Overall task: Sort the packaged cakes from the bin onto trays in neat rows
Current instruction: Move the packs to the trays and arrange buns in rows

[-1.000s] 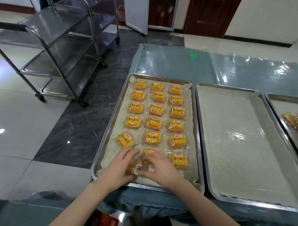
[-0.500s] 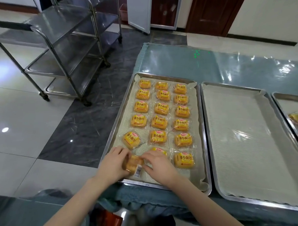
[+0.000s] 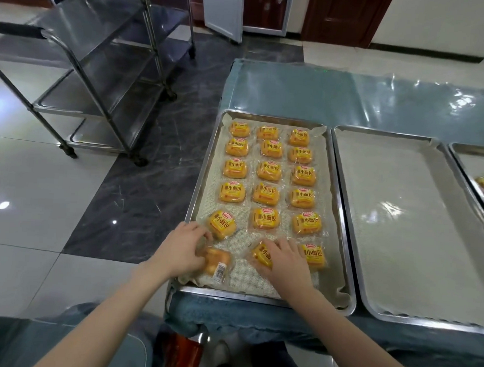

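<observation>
Left hand curls its fingers on the face-down cake at the tray's near-left corner: flip it label-up, square it under the skewed cake; right hand, fingers spread flat on the middle cake, should nudge it straight.

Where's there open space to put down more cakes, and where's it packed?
The middle tray is bare throughout, between the filled tray and the far right tray. The filled tray is crowded: three full columns, the left hand on the face-down cake, the right hand on the cake beside it. Only a thin liner strip along its near rim is free.
</observation>
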`<action>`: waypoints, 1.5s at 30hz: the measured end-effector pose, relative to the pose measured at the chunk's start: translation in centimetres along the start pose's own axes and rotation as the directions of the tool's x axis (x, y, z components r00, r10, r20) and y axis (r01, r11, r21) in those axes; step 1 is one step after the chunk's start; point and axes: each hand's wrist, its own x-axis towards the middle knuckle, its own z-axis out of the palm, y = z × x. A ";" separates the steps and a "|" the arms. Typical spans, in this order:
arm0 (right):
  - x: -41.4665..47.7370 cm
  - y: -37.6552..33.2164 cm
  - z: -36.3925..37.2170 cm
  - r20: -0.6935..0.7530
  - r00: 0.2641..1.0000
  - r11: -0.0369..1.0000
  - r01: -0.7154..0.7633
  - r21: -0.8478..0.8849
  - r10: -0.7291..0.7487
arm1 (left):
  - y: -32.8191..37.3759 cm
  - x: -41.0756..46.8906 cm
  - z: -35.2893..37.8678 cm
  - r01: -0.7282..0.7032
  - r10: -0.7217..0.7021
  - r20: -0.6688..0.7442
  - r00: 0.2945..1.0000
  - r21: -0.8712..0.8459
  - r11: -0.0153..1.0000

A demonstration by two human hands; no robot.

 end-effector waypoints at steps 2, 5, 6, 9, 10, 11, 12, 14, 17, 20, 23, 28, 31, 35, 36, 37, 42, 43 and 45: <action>0.2 0.5 -0.2 0.055 0.998 0.998 0.031 0.063 -0.034 | 0.3 0.8 0.1 -0.052 0.046 -0.071 0.996 -0.090 0.995; 0.8 0.8 -0.5 0.051 0.995 0.989 0.075 0.129 -0.083 | 1.0 1.4 0.7 -0.129 0.134 0.051 0.990 -0.092 0.987; 0.9 0.9 -0.4 0.056 0.994 0.989 0.082 0.126 -0.090 | 1.2 1.3 1.0 -0.151 0.158 0.104 0.982 -0.064 0.986; 1.2 1.2 -0.1 0.106 0.987 0.988 0.110 0.111 -0.122 | 1.1 0.9 1.9 -0.196 0.194 0.152 0.969 -0.005 0.981; 1.4 1.3 -0.2 0.120 0.986 0.988 0.104 0.118 -0.119 | 1.2 0.8 1.9 -0.203 0.201 0.146 0.969 0.002 0.979; 1.5 1.4 -0.2 0.131 0.985 0.988 0.099 0.122 -0.115 | 1.2 0.8 1.9 -0.211 0.207 0.149 0.967 0.009 0.977; 1.6 1.4 -0.2 0.138 0.984 0.988 0.098 0.120 -0.115 | 1.3 0.8 1.8 -0.217 0.213 0.154 0.965 0.012 0.976; 1.7 1.3 -0.4 0.131 0.985 0.986 0.098 0.132 -0.116 | 1.2 0.8 1.5 -0.204 0.205 0.140 0.969 -0.027 0.979; 2.0 0.6 -0.8 0.026 0.995 0.974 0.086 0.208 -0.093 | 0.9 1.2 0.9 -0.161 0.155 -0.062 0.986 -0.109 0.981; 3.4 -1.1 -1.4 -0.006 0.995 0.969 0.096 0.229 -0.097 | 0.5 2.5 0.6 -0.102 0.107 -0.252 0.962 0.034 0.994; 5.3 -3.3 -1.4 0.039 0.996 0.983 0.072 0.172 -0.079 | 0.3 4.1 0.4 -0.005 0.052 -0.237 0.970 0.197 0.980; 7.6 -5.2 0.3 0.033 0.994 0.991 0.103 0.081 -0.106 | 0.1 5.3 0.9 0.073 -0.005 -0.256 0.967 0.257 0.964; 8.5 -5.3 0.8 -0.007 0.990 0.984 0.141 0.110 -0.141 | -0.2 5.1 1.4 0.123 -0.041 -0.353 0.935 0.213 0.969; 10.1 -5.0 0.4 -0.063 0.978 0.962 0.208 0.176 -0.199 | -0.3 5.4 1.6 0.149 -0.046 -0.461 0.886 0.191 0.970; 10.5 -4.8 0.4 -0.044 0.980 0.961 0.197 0.192 -0.192 | -0.3 5.8 1.7 0.144 -0.040 -0.470 0.882 0.188 0.972; 10.9 -4.5 0.4 -0.031 0.983 0.961 0.183 0.209 -0.180 | -0.2 6.1 1.7 0.138 -0.033 -0.475 0.879 0.188 0.973; 11.3 -3.5 0.8 -0.018 0.982 0.959 0.186 0.215 -0.186 | -0.1 6.9 2.0 0.103 -0.001 -0.503 0.864 0.174 0.979; 11.2 -3.3 0.8 -0.037 0.978 0.960 0.207 0.189 -0.204 | -0.2 6.9 2.0 0.088 0.011 -0.505 0.863 0.171 0.981; 11.0 -3.1 0.7 -0.075 0.972 0.963 0.233 0.139 -0.224 | -0.5 6.7 2.1 0.056 0.042 -0.497 0.867 0.181 0.982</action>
